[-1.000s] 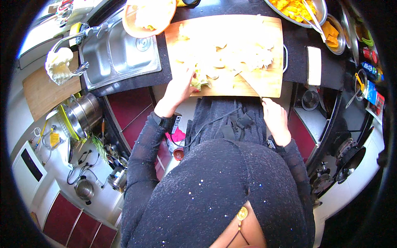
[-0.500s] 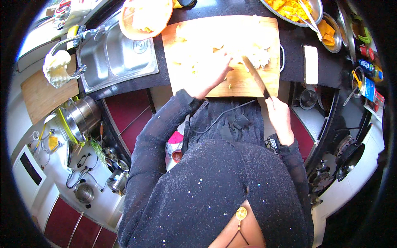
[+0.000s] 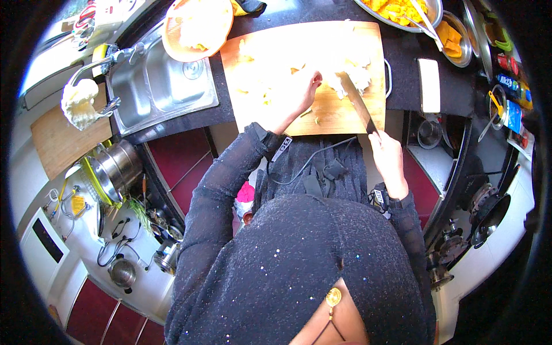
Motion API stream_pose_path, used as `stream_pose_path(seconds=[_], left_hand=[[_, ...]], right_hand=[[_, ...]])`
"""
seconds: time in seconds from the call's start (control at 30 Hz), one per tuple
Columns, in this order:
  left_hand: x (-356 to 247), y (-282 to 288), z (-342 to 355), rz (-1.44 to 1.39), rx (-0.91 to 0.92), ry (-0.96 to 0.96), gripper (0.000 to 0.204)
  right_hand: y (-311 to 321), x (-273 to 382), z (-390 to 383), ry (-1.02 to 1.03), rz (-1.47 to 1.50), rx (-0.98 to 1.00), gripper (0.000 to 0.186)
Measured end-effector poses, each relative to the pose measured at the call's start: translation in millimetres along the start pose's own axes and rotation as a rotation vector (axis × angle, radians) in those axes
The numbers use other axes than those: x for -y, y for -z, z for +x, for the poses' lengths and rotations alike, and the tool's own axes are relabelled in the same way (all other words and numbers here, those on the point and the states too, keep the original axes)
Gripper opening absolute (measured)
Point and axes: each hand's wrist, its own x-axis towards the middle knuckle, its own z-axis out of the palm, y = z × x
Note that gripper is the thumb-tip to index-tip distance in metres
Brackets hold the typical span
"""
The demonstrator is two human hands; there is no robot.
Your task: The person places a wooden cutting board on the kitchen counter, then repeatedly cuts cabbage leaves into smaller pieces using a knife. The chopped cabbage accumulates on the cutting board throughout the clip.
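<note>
A wooden cutting board [image 3: 348,123] lies on the dark counter before me, with chopped pale pieces [image 3: 357,77] on its right part. My right hand [image 3: 388,161] is closed round the dark handle of a kitchen knife [image 3: 360,105]. Its blade points away from me, slightly left, with its far end against the pale pieces. My left hand [image 3: 298,102] is over the board's middle, left of the blade, with its thumb standing up. Glare washes out its other fingers and whatever is under them. Small yellowish scraps [image 3: 317,121] lie near the board's front edge.
An orange basket [image 3: 168,34] with pale contents overlaps the steel sink [image 3: 172,106] at left. A metal bowl [image 3: 397,26] of yellow-orange pieces and a smaller bowl [image 3: 467,54] of orange slices stand at far right. A white rectangular object [image 3: 429,86] lies right of the board.
My left hand has drawn slightly left and its thumb is now raised. The knife's far end has moved up and away a little, in among the pale pieces.
</note>
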Motion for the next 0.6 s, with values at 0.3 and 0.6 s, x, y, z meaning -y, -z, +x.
stream_pose_path(seconds=[0.3,0.6], left_hand=[[6,-5,-20,-0.554,0.169,0.307,0.026],[3,-6,5,0.222,0.175,-0.135,0.017]], right_hand=[[6,4,6,-0.037,-0.017,0.057,0.02],[3,2,-1,-0.047,-0.021,0.081,0.021]])
